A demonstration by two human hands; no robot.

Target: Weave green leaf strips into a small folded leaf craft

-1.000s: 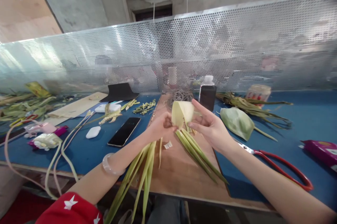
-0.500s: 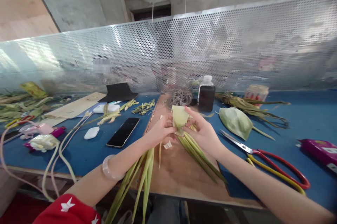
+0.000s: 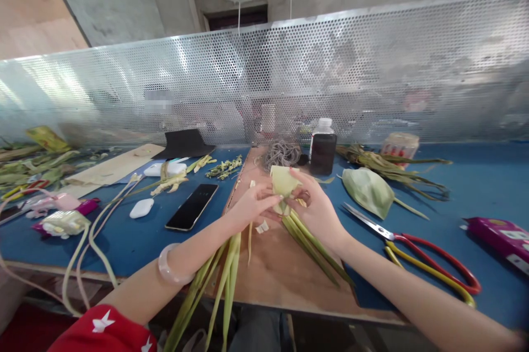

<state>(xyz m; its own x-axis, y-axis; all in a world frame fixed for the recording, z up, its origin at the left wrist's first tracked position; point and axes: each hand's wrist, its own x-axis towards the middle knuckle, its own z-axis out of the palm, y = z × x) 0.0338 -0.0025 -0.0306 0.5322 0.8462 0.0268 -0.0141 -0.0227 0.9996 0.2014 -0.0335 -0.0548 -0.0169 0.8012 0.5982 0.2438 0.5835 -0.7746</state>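
Between my hands, above the wooden board (image 3: 285, 275), is a pale green piece of leaf (image 3: 284, 180), broad at the top and gathered towards the bottom. My left hand (image 3: 258, 204) closes on its lower left side, the thumb lying across the front. My right hand (image 3: 316, 206) grips it from the right, fingers curled round the edge. Long green leaf strips (image 3: 316, 250) lie below my right hand on the board. More long strips (image 3: 229, 280) hang over the front edge under my left forearm. The leaf's lower end is partly hidden by my fingers.
Right of the board are open scissors (image 3: 407, 242), a folded leaf shape (image 3: 367, 191) and a purple packet (image 3: 498, 242). A dark phone (image 3: 193, 206) and a white case (image 3: 141, 208) lie left. Behind stand grey string (image 3: 283, 155), a bottle (image 3: 323, 148) and a perforated metal screen (image 3: 330, 76).
My left thumb has moved across the front of the leaf, and my right fingers have shifted slightly. The leaf stays in both hands. The whole view has drifted a little.
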